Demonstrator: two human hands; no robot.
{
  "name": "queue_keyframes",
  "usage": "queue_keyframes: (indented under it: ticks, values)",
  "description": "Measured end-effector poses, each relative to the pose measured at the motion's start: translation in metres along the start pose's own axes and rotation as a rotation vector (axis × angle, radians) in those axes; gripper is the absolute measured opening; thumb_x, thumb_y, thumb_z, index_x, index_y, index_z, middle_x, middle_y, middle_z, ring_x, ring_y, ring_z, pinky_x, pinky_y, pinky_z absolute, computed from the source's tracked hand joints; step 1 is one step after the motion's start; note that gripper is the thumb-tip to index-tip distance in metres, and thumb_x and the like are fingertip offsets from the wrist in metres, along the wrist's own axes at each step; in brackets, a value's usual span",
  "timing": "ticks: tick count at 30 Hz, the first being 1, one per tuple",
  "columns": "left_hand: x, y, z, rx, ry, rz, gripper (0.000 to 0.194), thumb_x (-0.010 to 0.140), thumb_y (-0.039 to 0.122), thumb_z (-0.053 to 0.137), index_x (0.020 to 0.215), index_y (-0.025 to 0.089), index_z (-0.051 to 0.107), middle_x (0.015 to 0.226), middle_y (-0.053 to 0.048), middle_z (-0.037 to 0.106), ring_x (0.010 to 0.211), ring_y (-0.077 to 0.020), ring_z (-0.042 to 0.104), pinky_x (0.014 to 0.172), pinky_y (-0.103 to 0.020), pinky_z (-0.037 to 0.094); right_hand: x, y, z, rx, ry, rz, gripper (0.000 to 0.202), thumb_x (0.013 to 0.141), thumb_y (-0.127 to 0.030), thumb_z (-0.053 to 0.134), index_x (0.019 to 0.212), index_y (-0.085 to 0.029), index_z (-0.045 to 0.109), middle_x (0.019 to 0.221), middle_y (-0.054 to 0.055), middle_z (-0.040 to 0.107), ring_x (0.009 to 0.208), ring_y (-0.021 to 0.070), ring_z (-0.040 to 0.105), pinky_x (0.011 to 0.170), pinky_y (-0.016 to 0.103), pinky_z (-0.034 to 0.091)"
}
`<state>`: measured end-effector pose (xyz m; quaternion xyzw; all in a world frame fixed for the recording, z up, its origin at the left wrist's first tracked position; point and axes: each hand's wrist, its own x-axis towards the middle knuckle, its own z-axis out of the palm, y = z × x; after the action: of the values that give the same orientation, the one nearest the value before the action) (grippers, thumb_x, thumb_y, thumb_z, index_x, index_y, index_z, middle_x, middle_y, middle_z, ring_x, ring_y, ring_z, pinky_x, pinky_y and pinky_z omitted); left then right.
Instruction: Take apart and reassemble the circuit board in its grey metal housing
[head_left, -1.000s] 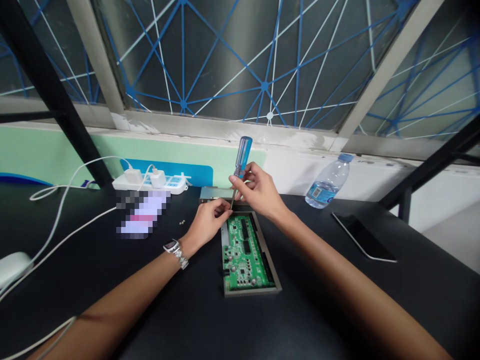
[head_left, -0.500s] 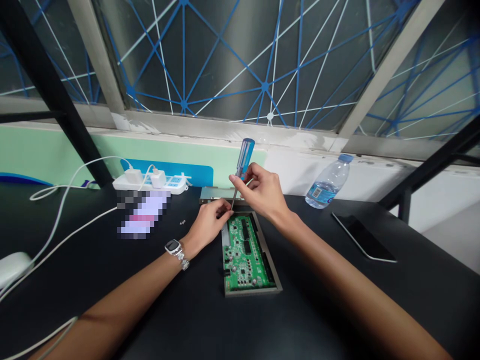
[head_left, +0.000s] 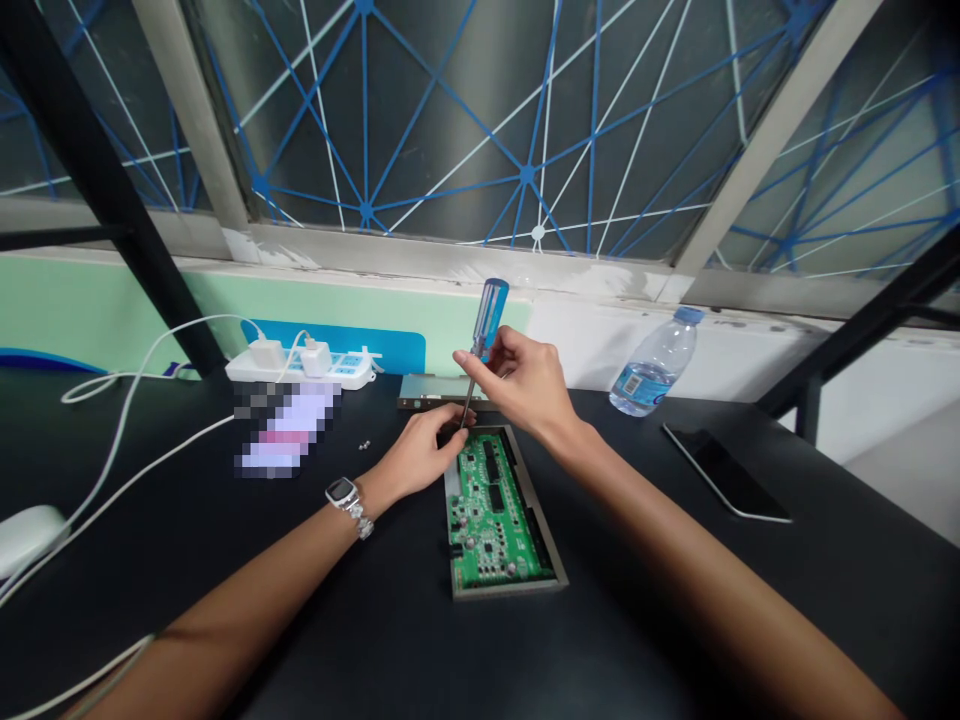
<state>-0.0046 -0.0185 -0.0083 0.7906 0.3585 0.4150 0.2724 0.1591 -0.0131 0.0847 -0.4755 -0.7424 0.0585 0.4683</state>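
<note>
Metal frame (head_left: 510, 590) has slid slightly toward the person over the last half second, and the left hand's (head_left: 415, 457) thumb and fingers have parted a little; work at the far edge looks unfinished, frame probably not firmly braced. Right hand (head_left: 534, 382) grips a blue screwdriver (head_left: 491, 312), shaft angled down to the far-left corner. Left hand narrow around the shaft's lower end; can't tell if it's pinching anything. Frame holds green circuit board (head_left: 499, 535), flat on black desk (head_left: 375, 630). Bottle (head_left: 652, 368): clear, capped, fill level unclear.

There are two hands (head_left: 420, 450) (head_left: 534, 378), one screwdriver (head_left: 492, 310) and one circuit board (head_left: 495, 535).
</note>
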Motion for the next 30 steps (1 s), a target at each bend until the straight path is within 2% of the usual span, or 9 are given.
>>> queue_keyframes:
  ticks: [3, 6, 15, 18, 23, 30]
  values:
    - [0.0006, 0.0023, 0.0031, -0.031, 0.030, 0.011, 0.029, 0.098, 0.026, 0.046, 0.120, 0.019, 0.063, 0.120, -0.008, 0.070, 0.115, -0.0227, 0.064, 0.103, -0.037, 0.047, 0.0006, -0.0005, -0.0003, -0.026, 0.008, -0.002, 0.044, 0.082, -0.060, 0.063, 0.067, -0.023, 0.044, 0.058, -0.001, 0.056, 0.052, 0.0144, 0.049, 0.052, 0.029, 0.033]
    - [0.0015, 0.0031, 0.0042, -0.074, 0.036, 0.002, 0.032, 0.100, 0.028, 0.042, 0.125, 0.020, 0.061, 0.118, -0.007, 0.072, 0.114, -0.0220, 0.065, 0.102, -0.036, 0.047, 0.0013, -0.0013, -0.0008, -0.049, 0.018, -0.004, 0.043, 0.082, -0.059, 0.063, 0.066, -0.023, 0.046, 0.058, -0.001, 0.057, 0.053, 0.0147, 0.051, 0.052, 0.029, 0.033]
    - [0.0016, 0.0014, 0.0038, -0.061, 0.060, -0.029, 0.027, 0.100, 0.030, 0.045, 0.114, 0.019, 0.065, 0.104, -0.006, 0.075, 0.102, -0.0216, 0.070, 0.091, -0.033, 0.051, 0.0023, -0.0038, 0.0004, -0.126, 0.057, 0.013, 0.050, 0.081, -0.067, 0.061, 0.062, -0.022, 0.046, 0.053, -0.001, 0.052, 0.050, 0.0138, 0.045, 0.051, 0.029, 0.027]
    - [0.0020, 0.0017, 0.0031, -0.072, 0.060, -0.029, 0.027, 0.099, 0.030, 0.045, 0.113, 0.019, 0.065, 0.103, -0.007, 0.075, 0.102, -0.0220, 0.069, 0.092, -0.034, 0.050, 0.0040, -0.0012, 0.0016, -0.073, 0.011, 0.004, 0.047, 0.084, -0.065, 0.058, 0.066, -0.023, 0.050, 0.054, -0.001, 0.052, 0.051, 0.0142, 0.045, 0.050, 0.029, 0.029]
    - [0.0027, -0.0001, 0.0039, -0.108, 0.051, -0.031, 0.027, 0.099, 0.031, 0.045, 0.112, 0.018, 0.065, 0.103, -0.007, 0.075, 0.102, -0.0221, 0.069, 0.093, -0.034, 0.051, 0.0066, 0.0018, 0.0034, 0.075, -0.071, 0.003, 0.039, 0.085, -0.060, 0.059, 0.076, -0.022, 0.057, 0.063, 0.002, 0.058, 0.059, 0.0166, 0.054, 0.053, 0.030, 0.037]
    - [0.0024, -0.0040, 0.0042, -0.143, 0.041, -0.034, 0.027, 0.099, 0.032, 0.046, 0.112, 0.018, 0.065, 0.104, -0.008, 0.074, 0.103, -0.0223, 0.069, 0.094, -0.035, 0.051, 0.0070, 0.0030, 0.0052, 0.206, -0.105, 0.046, 0.033, 0.085, -0.054, 0.062, 0.085, -0.021, 0.062, 0.071, 0.003, 0.061, 0.067, 0.0183, 0.058, 0.058, 0.032, 0.044]
